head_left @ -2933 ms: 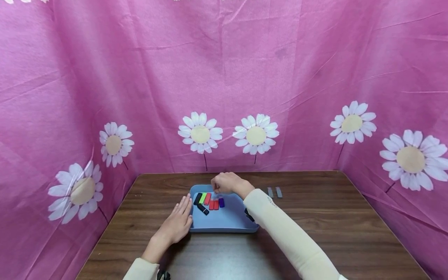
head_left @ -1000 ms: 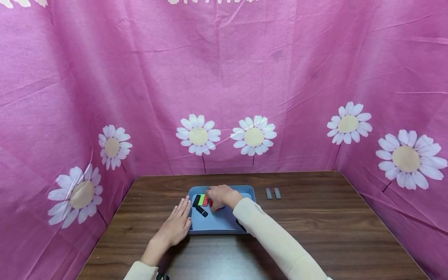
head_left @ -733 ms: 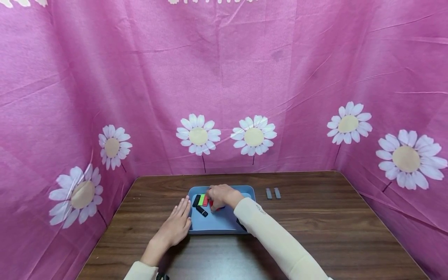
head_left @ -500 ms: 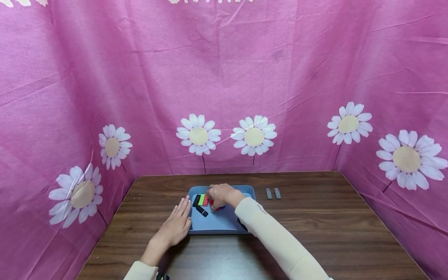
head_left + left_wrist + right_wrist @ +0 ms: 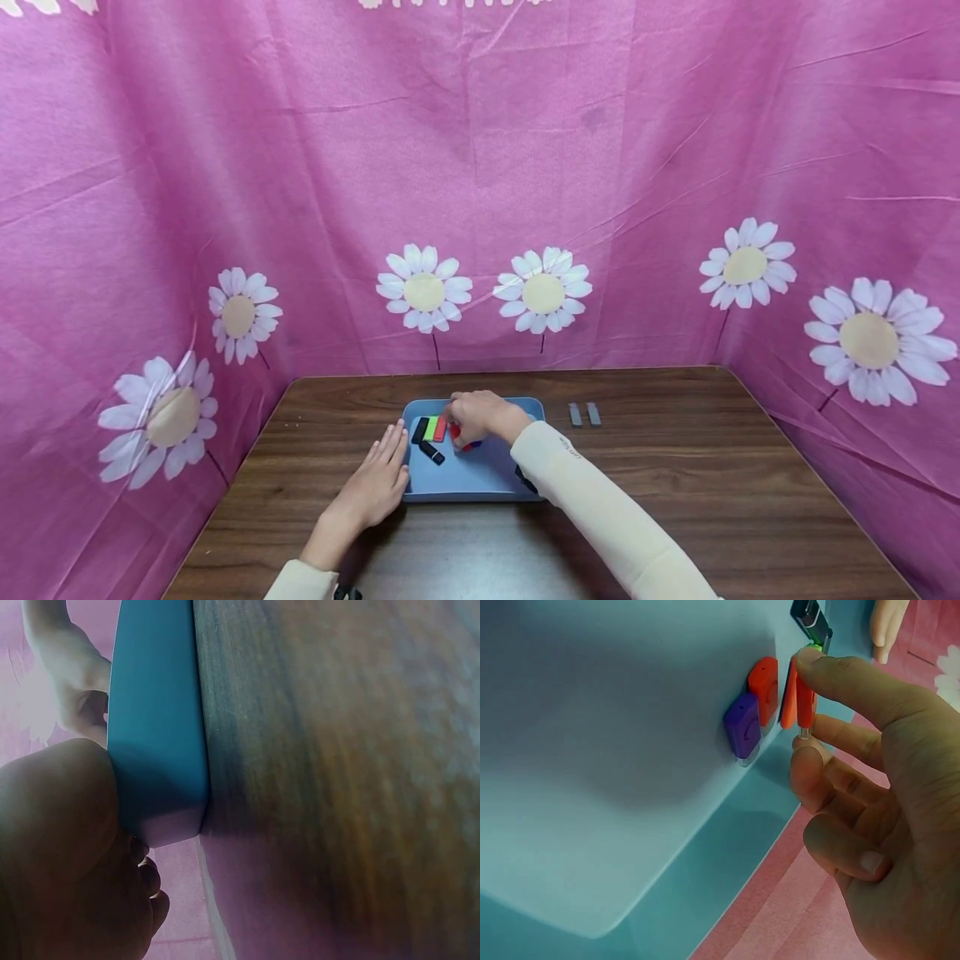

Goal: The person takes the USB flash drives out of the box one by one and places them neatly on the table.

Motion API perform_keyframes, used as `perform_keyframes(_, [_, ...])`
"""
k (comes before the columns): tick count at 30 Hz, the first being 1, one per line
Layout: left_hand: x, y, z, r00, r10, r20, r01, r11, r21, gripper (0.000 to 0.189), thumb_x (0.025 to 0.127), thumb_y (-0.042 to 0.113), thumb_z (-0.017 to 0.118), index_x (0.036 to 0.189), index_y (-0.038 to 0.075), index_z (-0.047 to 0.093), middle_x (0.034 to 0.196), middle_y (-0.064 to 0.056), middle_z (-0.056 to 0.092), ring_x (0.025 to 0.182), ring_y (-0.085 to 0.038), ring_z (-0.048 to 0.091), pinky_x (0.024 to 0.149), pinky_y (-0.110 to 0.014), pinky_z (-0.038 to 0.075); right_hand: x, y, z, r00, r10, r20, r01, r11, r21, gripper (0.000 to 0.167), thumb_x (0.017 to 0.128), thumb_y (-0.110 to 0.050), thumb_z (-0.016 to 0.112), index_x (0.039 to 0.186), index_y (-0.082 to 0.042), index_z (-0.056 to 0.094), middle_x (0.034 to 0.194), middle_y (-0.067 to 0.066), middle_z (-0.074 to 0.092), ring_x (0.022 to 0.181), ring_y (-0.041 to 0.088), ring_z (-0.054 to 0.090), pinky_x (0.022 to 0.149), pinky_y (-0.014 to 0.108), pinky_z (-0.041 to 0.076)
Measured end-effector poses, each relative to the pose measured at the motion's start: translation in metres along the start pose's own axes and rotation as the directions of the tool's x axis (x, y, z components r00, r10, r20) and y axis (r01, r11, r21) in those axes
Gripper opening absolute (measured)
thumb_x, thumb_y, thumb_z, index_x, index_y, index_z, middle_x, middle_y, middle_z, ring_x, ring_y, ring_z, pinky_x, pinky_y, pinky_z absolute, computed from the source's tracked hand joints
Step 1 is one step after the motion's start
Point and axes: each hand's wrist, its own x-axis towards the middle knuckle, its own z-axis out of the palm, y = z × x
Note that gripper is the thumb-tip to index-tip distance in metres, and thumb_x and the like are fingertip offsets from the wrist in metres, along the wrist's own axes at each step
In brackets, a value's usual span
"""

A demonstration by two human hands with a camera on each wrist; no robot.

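My right hand (image 5: pixel 480 415) is over the blue tray (image 5: pixel 495 479). In the right wrist view its thumb and fingers pinch a red USB stick (image 5: pixel 806 701), clear end pointing away from the thumb. Another red USB stick (image 5: pixel 763 690) and a purple one (image 5: pixel 742 727) lie side by side in the tray next to it. In the head view a black stick (image 5: pixel 420 431), a green one (image 5: pixel 430 429) and a red one (image 5: pixel 439 429) form a row at the tray's left, with a capped black stick (image 5: pixel 432 452) slanting below. My left hand (image 5: pixel 378 479) rests, fingers straight, along the tray's left wall.
Two grey sticks (image 5: pixel 575 415) lie side by side on the wooden table (image 5: pixel 675 467), right of the tray. A pink curtain (image 5: pixel 480 167) with daisies surrounds the table's back and sides.
My right hand came from the tray's far rim down to the red USB sticks and now pinches one, lifting slightly. The left hand has stayed against the tray.
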Motion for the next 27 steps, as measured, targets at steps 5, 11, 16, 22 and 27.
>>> perform_keyframes(5, [-0.001,0.001,0.0,1.0,-0.003,0.002,0.003,1.0,-0.004,0.062,0.113,0.024,0.045,0.166,-0.005,0.028,0.178,-0.019,0.017,0.166,-0.038,0.018,0.134,-0.057,0.022,-0.003,0.002,-0.002,1.0,-0.015,-0.012,0.014,1.0,-0.007,0.054,0.091,-0.041,0.085,0.14,-0.024,0.072,0.123,-0.001,0.065,0.096,0.011,0.061,0.098,0.033,0.058])
perform_keyframes(11, [-0.001,0.001,-0.001,1.0,-0.005,0.005,0.005,1.0,-0.003,0.062,0.113,0.024,0.045,0.166,-0.005,0.028,0.178,-0.018,0.017,0.166,-0.037,0.018,0.134,-0.057,0.022,-0.008,0.006,-0.007,0.999,-0.028,-0.033,0.028,1.0,-0.013,0.054,0.09,-0.041,0.086,0.139,-0.023,0.073,0.122,-0.002,0.066,0.097,0.011,0.062,0.1,0.035,0.058])
perform_keyframes(16, [-0.001,0.001,-0.001,1.0,-0.002,0.004,0.002,1.0,0.008,0.062,0.113,0.024,0.045,0.166,-0.005,0.028,0.178,-0.018,0.017,0.166,-0.037,0.018,0.134,-0.057,0.023,-0.014,0.009,-0.011,0.998,-0.037,-0.048,0.037,0.999,-0.007,0.051,0.09,-0.041,0.086,0.135,-0.02,0.075,0.122,-0.001,0.067,0.095,0.011,0.063,0.098,0.035,0.059])
perform_keyframes(22, [-0.001,0.002,-0.003,1.0,0.011,-0.005,-0.011,1.0,0.007,0.061,0.113,0.021,0.044,0.165,-0.006,0.029,0.178,-0.021,0.018,0.165,-0.039,0.019,0.133,-0.058,0.023,-0.021,0.015,-0.016,0.996,-0.055,-0.07,0.053,0.998,-0.032,0.051,0.088,-0.042,0.087,0.132,-0.018,0.076,0.12,0.0,0.067,0.092,0.011,0.063,0.086,0.03,0.058])
perform_keyframes(27, [-0.001,0.002,-0.003,1.0,0.014,-0.009,-0.014,1.0,0.007,0.061,0.112,0.02,0.044,0.164,-0.007,0.029,0.177,-0.021,0.018,0.165,-0.04,0.02,0.133,-0.058,0.024,-0.027,0.021,-0.019,0.995,-0.059,-0.08,0.056,0.998,-0.033,0.053,0.088,-0.041,0.087,0.134,-0.018,0.075,0.122,0.001,0.068,0.096,0.014,0.065,0.089,0.034,0.059])
